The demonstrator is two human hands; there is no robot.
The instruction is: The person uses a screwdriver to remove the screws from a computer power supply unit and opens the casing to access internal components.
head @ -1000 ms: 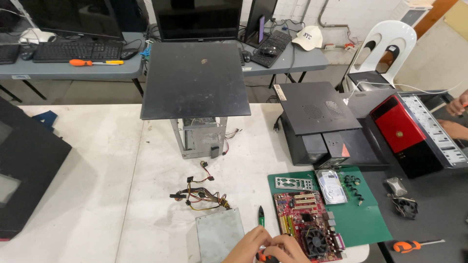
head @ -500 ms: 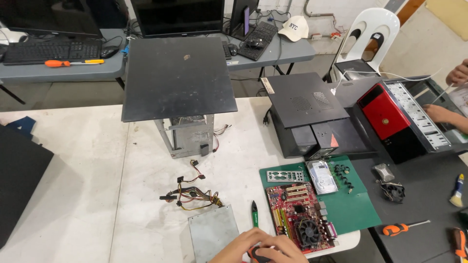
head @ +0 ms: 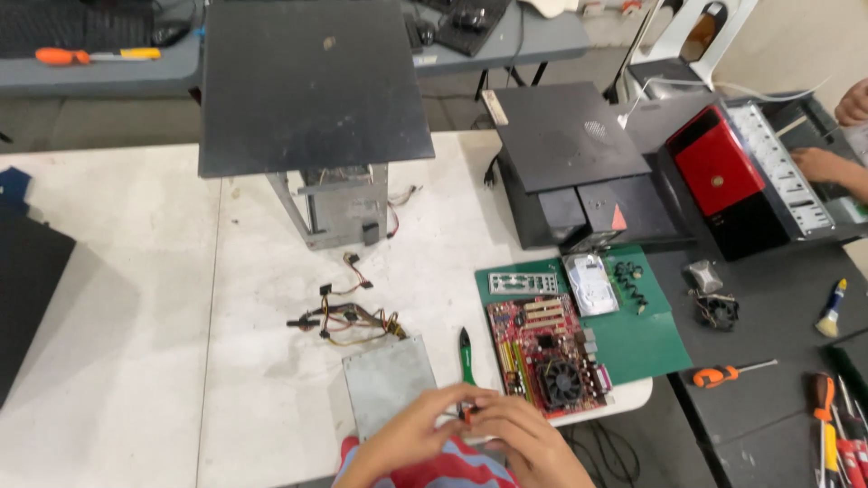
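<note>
Well beyond my hands I see the largest thing, a flat black metal side panel (head: 312, 81) lying on top of a bare grey steel computer frame (head: 336, 206); what the frame holds inside I cannot tell. Up and to the right of my hands, a green rectangular work mat (head: 646, 339) carries a red motherboard with a black fan (head: 547, 357), a silver hard drive (head: 592, 283) and a thin silver port plate (head: 523, 283). Just above my left hand (head: 411, 432) lies a closed grey metal power supply box (head: 387, 384), its bundle of coloured cables (head: 348, 318) trailing away from me. My left hand and right hand (head: 524, 438) meet at the table's near edge, fingertips pressed together, pinching a small dark part with an orange tip (head: 465, 414) between them. A green-handled tool (head: 467, 354) lies just above that part, beside the box. At the far right another person's hands (head: 827, 163) rest at an open case.
</note>
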